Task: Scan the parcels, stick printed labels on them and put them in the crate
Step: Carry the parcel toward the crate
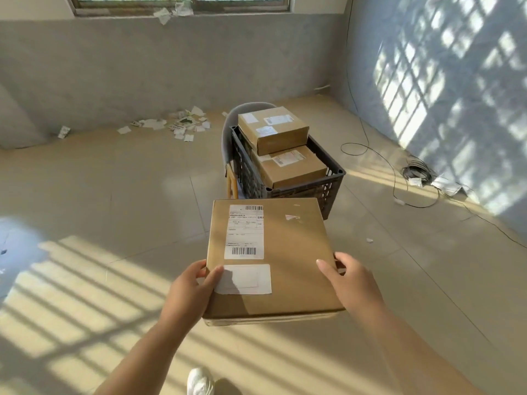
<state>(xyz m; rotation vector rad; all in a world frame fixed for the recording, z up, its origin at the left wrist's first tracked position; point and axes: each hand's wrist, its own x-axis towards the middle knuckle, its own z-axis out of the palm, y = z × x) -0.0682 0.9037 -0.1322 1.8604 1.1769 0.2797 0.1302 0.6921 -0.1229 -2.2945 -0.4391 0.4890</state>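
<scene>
I hold a flat brown cardboard parcel level in front of me with both hands. My left hand grips its near left edge, thumb on top beside a blank white label. My right hand grips the near right edge, thumb on top. A printed shipping label with barcodes is stuck on the parcel's top left. Just beyond the parcel stands a dark plastic crate on a chair. Two labelled brown parcels are stacked in it, the upper one above the lower one.
The crate rests on a grey chair with wooden legs. Scraps of label backing paper litter the floor by the far wall. Black cables lie coiled on the floor at right. My white shoe shows at the bottom.
</scene>
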